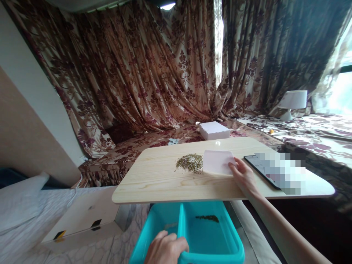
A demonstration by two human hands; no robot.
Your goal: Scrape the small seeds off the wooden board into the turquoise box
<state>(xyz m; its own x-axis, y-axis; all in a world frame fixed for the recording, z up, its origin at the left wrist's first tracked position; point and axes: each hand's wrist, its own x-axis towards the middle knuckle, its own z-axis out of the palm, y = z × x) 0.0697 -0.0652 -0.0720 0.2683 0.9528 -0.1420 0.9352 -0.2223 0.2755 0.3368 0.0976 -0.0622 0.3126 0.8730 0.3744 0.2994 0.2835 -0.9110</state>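
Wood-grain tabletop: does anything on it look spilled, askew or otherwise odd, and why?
The green and white grains lie loose on the tabletop, with stray bits around the heap, so they might look spilled. The dark-edged device is partly pixelated.

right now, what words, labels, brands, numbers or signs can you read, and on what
None can be read.
Flat, dark-edged rectangular device on the pale wooden tabletop: largely pixelated, unreadable.
Long white box at left: black and yellow marks, too small to read.
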